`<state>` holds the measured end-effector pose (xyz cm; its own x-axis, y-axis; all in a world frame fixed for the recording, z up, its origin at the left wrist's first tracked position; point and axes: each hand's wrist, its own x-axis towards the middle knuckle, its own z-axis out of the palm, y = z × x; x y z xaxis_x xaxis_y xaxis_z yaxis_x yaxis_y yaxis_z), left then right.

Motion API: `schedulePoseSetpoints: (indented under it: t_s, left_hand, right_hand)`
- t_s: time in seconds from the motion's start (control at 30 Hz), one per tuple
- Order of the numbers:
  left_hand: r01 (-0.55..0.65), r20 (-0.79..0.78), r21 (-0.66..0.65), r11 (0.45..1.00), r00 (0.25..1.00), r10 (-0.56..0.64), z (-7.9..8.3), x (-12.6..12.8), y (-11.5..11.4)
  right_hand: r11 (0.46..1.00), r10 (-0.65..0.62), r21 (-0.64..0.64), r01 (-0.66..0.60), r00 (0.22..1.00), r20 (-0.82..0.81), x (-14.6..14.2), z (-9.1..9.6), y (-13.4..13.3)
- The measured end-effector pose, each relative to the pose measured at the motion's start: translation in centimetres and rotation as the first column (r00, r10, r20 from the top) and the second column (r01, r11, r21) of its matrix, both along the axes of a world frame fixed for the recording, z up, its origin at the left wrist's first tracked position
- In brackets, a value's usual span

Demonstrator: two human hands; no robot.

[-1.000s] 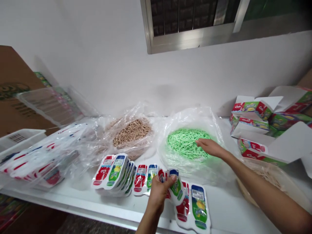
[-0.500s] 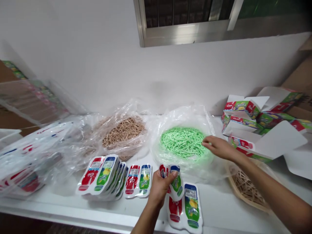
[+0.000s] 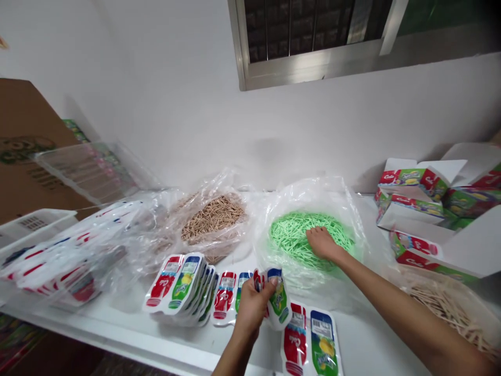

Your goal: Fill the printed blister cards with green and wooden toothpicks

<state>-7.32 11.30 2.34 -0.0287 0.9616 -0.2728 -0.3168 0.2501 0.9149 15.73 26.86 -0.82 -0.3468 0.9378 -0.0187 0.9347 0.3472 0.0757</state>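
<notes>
My left hand (image 3: 250, 305) pinches a red-and-green twin-pouch packet (image 3: 278, 303), its thumb across the front. In the bag of thin green sticks (image 3: 297, 232), my right hand (image 3: 323, 243) reaches down with curled fingers; the fingertips are hidden among the sticks. Just below the held packet, another twin-pouch packet (image 3: 326, 339), marked Cola on its red half, lies flat on the table. Left of my left hand, one more twin-pouch packet (image 3: 224, 300) lies partly covered by the hand. A fanned stack of such packets (image 3: 176, 284) is beside that one.
A clear bag of brown sticks (image 3: 213, 216) stands left of the green ones. Open printed cartons (image 3: 415, 209) and a basket of pale sticks (image 3: 450, 308) are at the right. Plastic-wrapped packets (image 3: 74, 261), a white crate (image 3: 39, 224) and a cardboard box (image 3: 35, 151) occupy the left.
My right hand has moved left from the edge of the green sticks and down into them. My left hand still holds the packet. The whole view has shifted slightly.
</notes>
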Motion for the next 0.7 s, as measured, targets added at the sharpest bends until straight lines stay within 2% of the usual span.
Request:
schedulePoseSetpoints:
  t_s: [0.1, 0.17, 0.23, 0.37, 0.47, 0.57, 0.63, 0.7]
  left_hand:
    - [-0.030, -0.057, 0.084, 0.996, 0.998, 0.035, 0.8, 0.1, 2.1]
    - [-0.065, -0.176, 0.202, 0.977, 0.979, 0.101, 1.7, 0.7, 4.3]
    - [-0.068, -0.312, 0.380, 0.923, 0.929, 0.197, 2.8, 1.8, 6.9]
    - [-0.084, -0.388, 0.505, 0.859, 0.867, 0.313, 4.1, 5.1, 12.2]
    - [-0.112, -0.411, 0.550, 0.828, 0.827, 0.385, 3.6, 8.6, 14.9]
    - [-0.129, -0.411, 0.553, 0.823, 0.817, 0.404, 2.3, 12.4, 16.0]
    - [-0.151, -0.394, 0.539, 0.829, 0.824, 0.406, 1.5, 14.2, 16.2]
    - [-0.192, -0.362, 0.518, 0.833, 0.834, 0.417, 1.0, 15.0, 16.3]
  right_hand:
    - [0.998, -0.023, 0.059, 0.025, 0.999, -0.031, 2.1, 0.6, -0.4]
    - [0.997, 0.001, 0.079, 0.005, 0.997, -0.073, 3.0, 1.0, -0.5]
    - [0.996, 0.042, 0.089, -0.031, 0.991, -0.127, 3.7, 1.3, -0.8]
    - [0.988, 0.125, 0.124, -0.095, 0.957, -0.261, 4.4, 2.0, -1.9]
    - [0.978, 0.197, 0.143, -0.153, 0.904, -0.381, 4.4, 2.5, -2.6]
    - [0.972, 0.234, 0.131, -0.194, 0.814, -0.531, 3.9, 2.7, -3.1]
    - [0.975, 0.216, 0.108, -0.194, 0.727, -0.652, 3.8, 2.6, -3.2]
    - [0.984, 0.160, 0.077, -0.160, 0.605, -0.780, 4.1, 2.6, -3.0]
